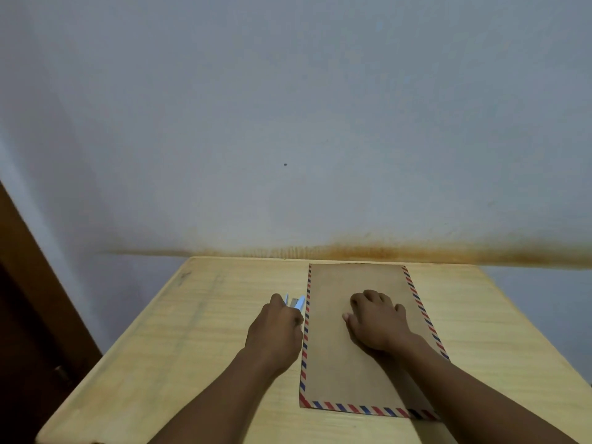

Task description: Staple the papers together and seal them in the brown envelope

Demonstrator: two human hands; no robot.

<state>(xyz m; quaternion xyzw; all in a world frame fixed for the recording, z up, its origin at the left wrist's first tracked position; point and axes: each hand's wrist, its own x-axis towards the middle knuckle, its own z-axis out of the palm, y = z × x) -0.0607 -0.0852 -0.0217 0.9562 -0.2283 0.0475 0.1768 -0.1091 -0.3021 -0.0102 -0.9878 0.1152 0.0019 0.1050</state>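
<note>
Just one view, worn on the head. Looks forward and down from above the near edge of the bench (198, 315), facing the wall (288, 107) behind its far edge. Tilted down only mildly: wall across well over the upper half, bench across the lower part. Wide-angle and close in, with both forearms (208, 395) reaching in from the bottom of frame. Both far corners of the bench in view. Brown envelope (346, 373) seen lengthwise, right of centre.
</note>
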